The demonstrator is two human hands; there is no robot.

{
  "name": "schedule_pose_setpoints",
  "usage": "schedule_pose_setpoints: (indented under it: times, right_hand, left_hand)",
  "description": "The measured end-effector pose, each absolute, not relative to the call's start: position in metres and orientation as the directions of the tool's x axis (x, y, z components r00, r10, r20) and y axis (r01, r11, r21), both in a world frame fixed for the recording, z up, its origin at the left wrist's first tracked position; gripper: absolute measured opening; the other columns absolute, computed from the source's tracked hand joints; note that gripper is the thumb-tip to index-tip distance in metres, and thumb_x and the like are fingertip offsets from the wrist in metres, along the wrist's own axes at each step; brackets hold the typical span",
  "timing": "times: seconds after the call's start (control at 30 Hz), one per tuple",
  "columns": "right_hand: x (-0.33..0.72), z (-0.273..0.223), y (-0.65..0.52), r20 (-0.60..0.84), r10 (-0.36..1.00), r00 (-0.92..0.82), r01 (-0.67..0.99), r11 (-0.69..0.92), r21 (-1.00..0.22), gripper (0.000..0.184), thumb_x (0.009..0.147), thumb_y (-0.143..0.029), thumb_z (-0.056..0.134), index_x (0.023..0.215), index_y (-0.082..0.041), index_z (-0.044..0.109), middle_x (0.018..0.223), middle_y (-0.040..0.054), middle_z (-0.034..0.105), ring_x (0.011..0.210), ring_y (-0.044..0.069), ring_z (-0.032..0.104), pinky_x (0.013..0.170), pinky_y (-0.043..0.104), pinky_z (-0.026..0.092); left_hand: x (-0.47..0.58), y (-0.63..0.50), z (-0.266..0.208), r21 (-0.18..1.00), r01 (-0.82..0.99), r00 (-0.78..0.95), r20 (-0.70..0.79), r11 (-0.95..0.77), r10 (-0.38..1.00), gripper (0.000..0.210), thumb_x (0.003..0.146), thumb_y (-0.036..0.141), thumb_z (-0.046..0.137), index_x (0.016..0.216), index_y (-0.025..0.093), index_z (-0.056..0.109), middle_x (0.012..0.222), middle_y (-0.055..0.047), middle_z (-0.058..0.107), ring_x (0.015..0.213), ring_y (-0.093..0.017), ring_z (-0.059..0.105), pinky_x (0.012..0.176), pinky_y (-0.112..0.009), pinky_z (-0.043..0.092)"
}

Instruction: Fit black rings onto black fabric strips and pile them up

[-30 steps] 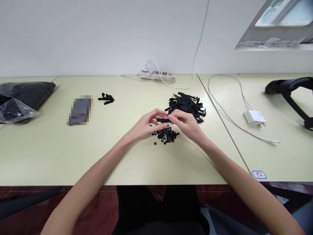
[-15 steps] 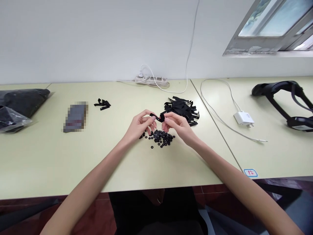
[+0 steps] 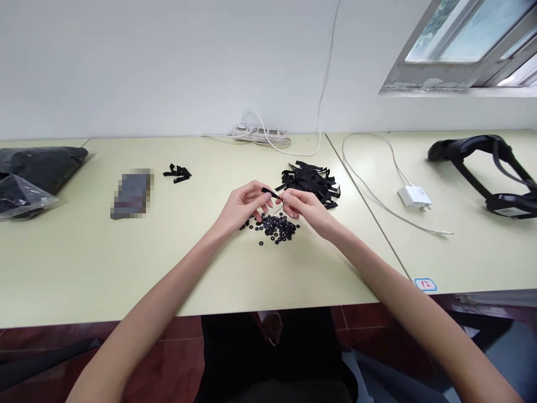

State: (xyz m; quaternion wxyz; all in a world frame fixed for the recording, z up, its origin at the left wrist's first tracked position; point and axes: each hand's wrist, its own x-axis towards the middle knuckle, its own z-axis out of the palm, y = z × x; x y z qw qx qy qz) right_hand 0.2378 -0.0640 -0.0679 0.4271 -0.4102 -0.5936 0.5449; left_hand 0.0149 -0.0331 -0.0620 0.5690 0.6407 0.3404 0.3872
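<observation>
A short black fabric strip [image 3: 271,192] is stretched between my hands in the head view. My left hand [image 3: 246,202] is closed on its left end, thumb on top. Thumb and fingers of my right hand [image 3: 302,205] pinch the other end. A thin dark line hangs below the strip near the right fingertips; its kind is unclear. Just under both hands lies a pile of small black ring-shaped discs [image 3: 280,228]. Beyond my right hand is a heap of black strips [image 3: 310,180].
Several black strips [image 3: 178,172] lie apart at the left, near a blurred grey object [image 3: 132,193]. Dark bags [image 3: 37,173] rest at far left. A power strip [image 3: 260,134] sits by the wall. To the right are a white charger [image 3: 414,197] with cable and a black headset [image 3: 482,168].
The strip, earlier bent with a loop near the right fingers, now lies straighter between my hands. My right fingers have curled in more. The whole view has shifted slightly.
</observation>
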Motion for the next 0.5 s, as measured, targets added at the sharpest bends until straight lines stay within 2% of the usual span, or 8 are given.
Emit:
schedule_pose_setpoints:
  times: [0.13,0.27,0.33,0.4,0.5]
  right_hand:
    - [0.236,-0.064,-0.067,0.054,0.959,-0.278,0.07,0.076,-0.995,0.037,0.096,-0.061,0.078,0.092,-0.025,0.071,0.073,-0.0033,0.052,0.065,0.013,0.041,0.061,0.032,0.032]
    - [0.234,-0.07,-0.067,0.207,0.97,-0.13,0.178,0.228,-0.957,0.033,0.098,-0.056,0.075,0.093,-0.024,0.071,0.075,-0.0019,0.057,0.067,0.014,0.046,0.064,0.033,0.035]
    - [0.232,-0.074,-0.067,0.267,0.96,-0.084,0.226,0.279,-0.933,0.03,0.099,-0.053,0.074,0.093,-0.024,0.07,0.074,-0.002,0.058,0.067,0.015,0.048,0.065,0.034,0.038]
    - [0.231,-0.078,-0.067,0.291,0.953,-0.087,0.257,0.303,-0.918,0.028,0.1,-0.051,0.073,0.093,-0.024,0.07,0.071,-0.0027,0.057,0.066,0.015,0.048,0.064,0.033,0.039]
    - [0.229,-0.081,-0.067,0.302,0.946,-0.119,0.292,0.324,-0.9,0.024,0.101,-0.047,0.072,0.093,-0.024,0.07,0.066,-0.004,0.054,0.063,0.014,0.045,0.061,0.033,0.037]
  left_hand:
    - [0.014,-0.031,-0.064,0.992,-0.028,0.458,0.122,-0.123,0.88,0.029,0.096,0.047,0.08,0.113,0.024,0.073,0.096,-0.007,0.076,0.083,-0.019,0.072,0.064,-0.03,0.059]
    - [0.012,-0.03,-0.067,0.99,-0.121,0.418,-0.011,0.068,0.908,0.051,0.09,0.046,0.089,0.131,0.026,0.066,0.12,-0.01,0.077,0.102,-0.022,0.074,0.082,-0.034,0.062]
    - [0.012,-0.03,-0.069,0.981,-0.126,0.43,-0.08,0.148,0.899,0.057,0.088,0.047,0.091,0.133,0.025,0.064,0.126,-0.012,0.077,0.107,-0.022,0.073,0.091,-0.037,0.062]
    - [0.013,-0.03,-0.07,0.984,-0.088,0.457,-0.095,0.152,0.884,0.051,0.087,0.046,0.092,0.125,0.023,0.068,0.12,-0.011,0.077,0.106,-0.022,0.072,0.095,-0.038,0.061]
    - [0.015,-0.032,-0.073,0.994,-0.041,0.504,-0.063,0.097,0.861,0.033,0.089,0.048,0.09,0.101,0.022,0.074,0.104,-0.008,0.074,0.104,-0.022,0.07,0.096,-0.04,0.062]
